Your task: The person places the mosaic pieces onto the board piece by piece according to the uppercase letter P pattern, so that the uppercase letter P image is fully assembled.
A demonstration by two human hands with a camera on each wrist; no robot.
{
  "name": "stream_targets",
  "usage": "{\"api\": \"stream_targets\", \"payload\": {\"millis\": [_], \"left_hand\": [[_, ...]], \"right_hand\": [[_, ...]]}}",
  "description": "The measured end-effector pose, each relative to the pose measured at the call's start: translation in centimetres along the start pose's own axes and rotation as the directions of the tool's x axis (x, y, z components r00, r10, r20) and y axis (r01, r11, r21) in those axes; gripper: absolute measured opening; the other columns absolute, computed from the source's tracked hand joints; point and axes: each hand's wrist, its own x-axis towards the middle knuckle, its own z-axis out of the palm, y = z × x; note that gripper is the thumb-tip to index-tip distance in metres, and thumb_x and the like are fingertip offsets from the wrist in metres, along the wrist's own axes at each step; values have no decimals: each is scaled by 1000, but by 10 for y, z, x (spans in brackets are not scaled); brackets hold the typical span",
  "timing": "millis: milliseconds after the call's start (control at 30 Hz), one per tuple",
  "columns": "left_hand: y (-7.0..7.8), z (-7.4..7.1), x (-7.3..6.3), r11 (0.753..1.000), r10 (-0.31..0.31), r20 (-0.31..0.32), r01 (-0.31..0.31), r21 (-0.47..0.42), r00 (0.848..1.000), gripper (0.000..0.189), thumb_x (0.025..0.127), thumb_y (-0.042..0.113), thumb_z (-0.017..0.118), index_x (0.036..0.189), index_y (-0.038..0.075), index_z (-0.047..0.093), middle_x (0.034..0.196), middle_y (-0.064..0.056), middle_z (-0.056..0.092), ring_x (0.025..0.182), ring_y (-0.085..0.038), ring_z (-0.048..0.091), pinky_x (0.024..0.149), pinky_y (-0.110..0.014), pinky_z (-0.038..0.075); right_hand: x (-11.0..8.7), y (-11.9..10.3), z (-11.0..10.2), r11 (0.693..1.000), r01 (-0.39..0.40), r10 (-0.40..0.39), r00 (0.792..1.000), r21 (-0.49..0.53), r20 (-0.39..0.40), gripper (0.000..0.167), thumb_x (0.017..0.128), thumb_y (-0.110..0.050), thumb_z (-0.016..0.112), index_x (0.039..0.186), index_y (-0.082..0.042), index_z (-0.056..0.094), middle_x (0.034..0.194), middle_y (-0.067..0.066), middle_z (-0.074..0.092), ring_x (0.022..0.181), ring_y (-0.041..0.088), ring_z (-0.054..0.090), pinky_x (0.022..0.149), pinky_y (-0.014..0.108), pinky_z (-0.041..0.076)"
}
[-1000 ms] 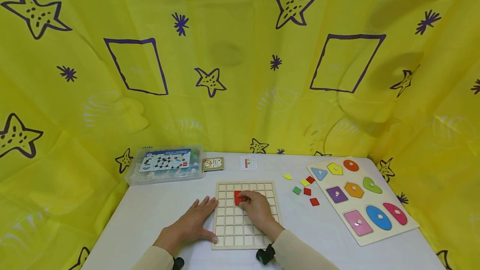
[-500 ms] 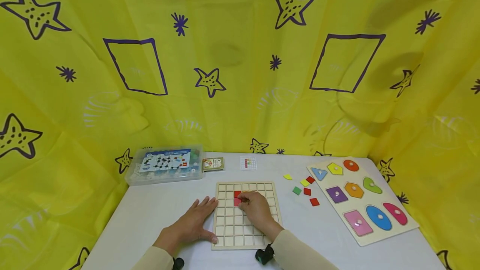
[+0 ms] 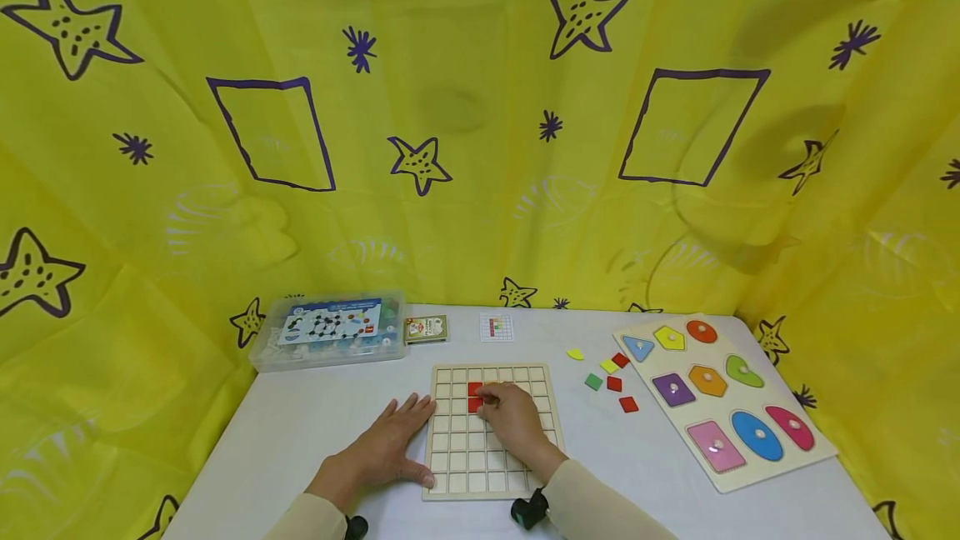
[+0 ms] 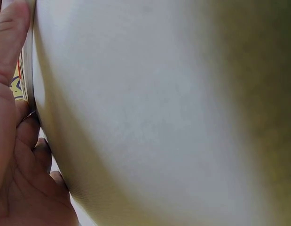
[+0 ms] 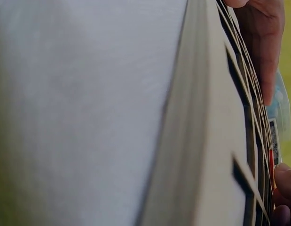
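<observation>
A wooden grid board (image 3: 459, 461) with square cells lies on the table. My right hand (image 3: 516, 419) reaches over its upper middle, thumb and fingertips pinching a red square tile (image 3: 475, 405) at its right edge, over a cell. Directly above it, another red tile (image 3: 475, 389) sits in the grid. A sliver of orange (image 3: 491, 384) shows beyond the knuckles. In the right wrist view, red shows beside the fingertips (image 5: 284, 181). My left hand (image 3: 390, 442) lies spread at the board's left side, fingertips at the edge and thumb near the lower corner.
Loose tiles, including a green one (image 3: 593, 382) and a red one (image 3: 628, 404), lie right of the board. Further right is a shape puzzle (image 3: 701, 432) with knobbed pieces. A clear plastic case (image 3: 330, 332), a card box (image 3: 427, 328) and a printed grid card (image 3: 497, 327) stand behind.
The lower red tile has shifted slightly under the right fingertips, looking pinkish half a second ago and red now. The left hand has stayed still.
</observation>
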Motion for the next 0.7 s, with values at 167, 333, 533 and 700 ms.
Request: {"api": "stream_targets", "payload": {"millis": [167,333,533,700], "left_hand": [[1,-1,0,1000,-3,2,3,-5,1000,121,71,59,89,164,4,35,172,-15,32,162,-40,21,132,-63,11],[1,0,0,1000,-2,0,2,-2,1000,121,71,59,89,164,5,35,172,-15,32,162,-40,21,132,-64,11],[1,0,0,1000,-3,-1,3,-3,1000,120,71,59,89,164,5,35,172,-15,32,162,-40,21,131,-64,11],[1,0,-1,1000,-9,-3,9,-16,1000,120,71,58,89,164,6,35,172,-14,32,162,-40,21,132,-64,11]], "right_hand": [[2,3,-1,997,-38,37,999,66,9,22,91,-4,78,113,-6,79,99,2,72,89,13,61,75,25,54],[6,4,-5,982,-64,63,998,178,7,21,92,-3,77,113,-5,77,96,3,70,86,13,57,71,21,52],[9,6,-12,973,-64,66,998,221,-2,21,92,-3,78,113,-4,78,93,3,71,81,12,54,67,20,48],[9,7,-25,964,-82,86,996,251,-4,24,93,-1,76,117,-2,76,100,9,73,85,16,57,69,20,49]]}}
